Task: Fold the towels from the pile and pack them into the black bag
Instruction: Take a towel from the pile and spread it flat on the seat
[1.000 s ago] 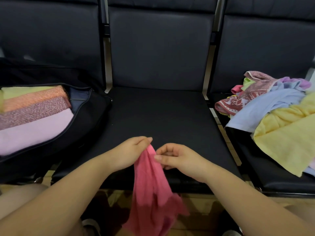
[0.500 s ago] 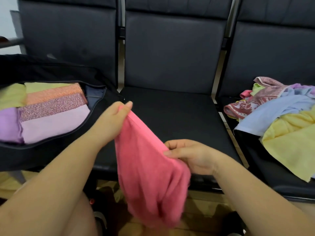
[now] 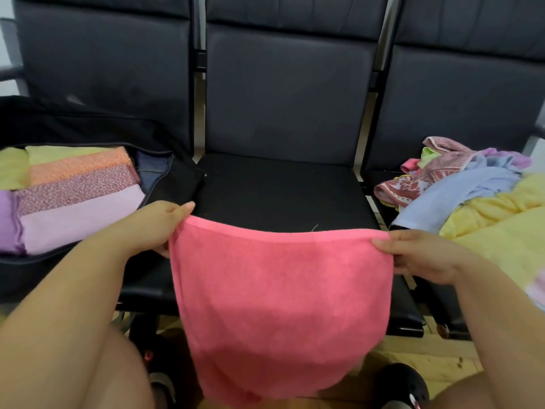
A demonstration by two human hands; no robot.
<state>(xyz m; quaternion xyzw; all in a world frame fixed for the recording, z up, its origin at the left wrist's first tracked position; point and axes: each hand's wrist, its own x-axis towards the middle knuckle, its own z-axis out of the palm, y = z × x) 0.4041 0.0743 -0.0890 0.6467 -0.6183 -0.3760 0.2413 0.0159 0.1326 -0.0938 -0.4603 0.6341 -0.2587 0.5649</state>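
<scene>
A pink towel (image 3: pixel 280 296) hangs spread flat in front of the middle seat, stretched by its top edge. My left hand (image 3: pixel 156 225) pinches its top left corner and my right hand (image 3: pixel 418 255) pinches its top right corner. On the left seat the black bag (image 3: pixel 174 184) lies open, with several folded towels (image 3: pixel 73 187) packed inside in orange, pink, lilac and yellow-green. The pile of unfolded towels (image 3: pixel 477 196) lies on the right seat, with yellow, light blue and patterned red ones on top.
A row of three black padded chairs fills the view; the middle seat (image 3: pixel 280 193) lies behind the pink towel. My knees and dark shoes (image 3: pixel 401 382) show at the bottom over a pale floor.
My hands have moved apart along the top edge, and the bunched, hanging pink towel is now stretched out flat between them. The view has shifted slightly left.
</scene>
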